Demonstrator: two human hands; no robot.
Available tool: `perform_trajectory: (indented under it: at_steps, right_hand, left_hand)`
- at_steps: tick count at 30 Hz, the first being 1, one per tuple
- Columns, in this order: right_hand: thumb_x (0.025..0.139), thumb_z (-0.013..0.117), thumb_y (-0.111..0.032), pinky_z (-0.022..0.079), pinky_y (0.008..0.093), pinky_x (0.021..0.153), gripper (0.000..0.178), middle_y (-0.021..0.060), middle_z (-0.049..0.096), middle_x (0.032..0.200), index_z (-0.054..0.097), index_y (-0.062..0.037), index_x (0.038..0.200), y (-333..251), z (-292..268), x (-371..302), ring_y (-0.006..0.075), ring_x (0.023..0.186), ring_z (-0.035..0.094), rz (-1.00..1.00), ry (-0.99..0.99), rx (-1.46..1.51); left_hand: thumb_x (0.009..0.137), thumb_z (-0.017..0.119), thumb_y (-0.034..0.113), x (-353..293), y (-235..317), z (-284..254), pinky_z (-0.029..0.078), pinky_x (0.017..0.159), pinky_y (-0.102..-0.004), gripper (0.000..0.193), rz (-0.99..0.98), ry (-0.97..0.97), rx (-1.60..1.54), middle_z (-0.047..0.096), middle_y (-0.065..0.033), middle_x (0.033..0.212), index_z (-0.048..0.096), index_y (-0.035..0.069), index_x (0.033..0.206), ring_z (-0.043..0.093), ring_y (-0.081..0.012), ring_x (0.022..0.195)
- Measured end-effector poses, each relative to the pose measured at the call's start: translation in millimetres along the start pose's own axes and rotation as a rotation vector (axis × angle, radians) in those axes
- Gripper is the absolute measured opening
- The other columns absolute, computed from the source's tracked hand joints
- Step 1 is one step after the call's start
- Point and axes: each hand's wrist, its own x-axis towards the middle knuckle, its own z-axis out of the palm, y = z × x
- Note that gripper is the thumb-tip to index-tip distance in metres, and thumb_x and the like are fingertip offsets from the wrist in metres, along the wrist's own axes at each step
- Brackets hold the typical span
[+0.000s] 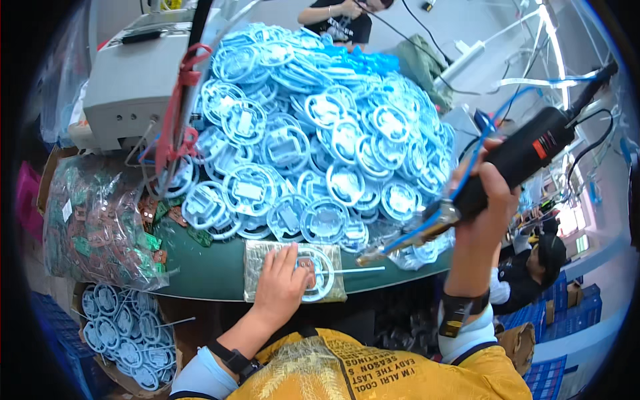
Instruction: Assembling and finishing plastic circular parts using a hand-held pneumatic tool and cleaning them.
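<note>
My left hand (279,288) lies over the left part of a white plastic ring with a thin straight stem (328,283), its fingers stretched out and laid on the piece. A small copper-coloured circuit board (309,272) shows inside the ring, partly under my fingertips. Beneath both is a flat tape-covered block (255,270) at the table's front edge. My right hand (485,197) is wrapped round a black electric screwdriver (517,157), held tilted above the right side of the table. Its tip points down and left toward the ring, apart from it.
A big heap of white plastic rings (287,147) covers the green table (213,270). A clear bag of circuit boards (100,227) lies at left, below a grey machine (127,87). More rings fill a carton (127,333) lower left. Other people (340,23) are beyond the table and at right.
</note>
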Motion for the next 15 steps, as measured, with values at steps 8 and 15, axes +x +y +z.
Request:
perform_trajectory:
  at_steps: [8,15]
  right_hand:
    - [0.084,0.061,-0.006,0.053,0.0336,0.054,0.037,0.0084,0.054,0.078,0.052,0.0054,0.118,-3.0,-10.4,-8.4,0.0226,0.058,0.062,-0.010,0.009,-0.115]
    - [0.086,0.064,-0.012,0.051,0.0332,0.056,0.023,0.0135,0.058,0.070,0.057,0.0065,0.098,23.6,6.4,-13.7,0.0222,0.058,0.061,-0.003,0.007,-0.140]
  left_hand:
    - [0.085,0.071,0.015,-0.5,4.2,-10.8,0.038,0.106,-0.0540,0.015,-0.028,0.022,-0.019,0.057,-0.0280,0.131,0.062,0.005,0.092,0.054,-0.0400,0.122]
    - [0.085,0.070,0.012,1.8,0.4,-6.0,0.038,0.105,-0.0541,0.014,-0.030,0.027,-0.048,0.055,-0.0281,0.133,0.063,0.003,0.094,0.055,-0.0408,0.119]
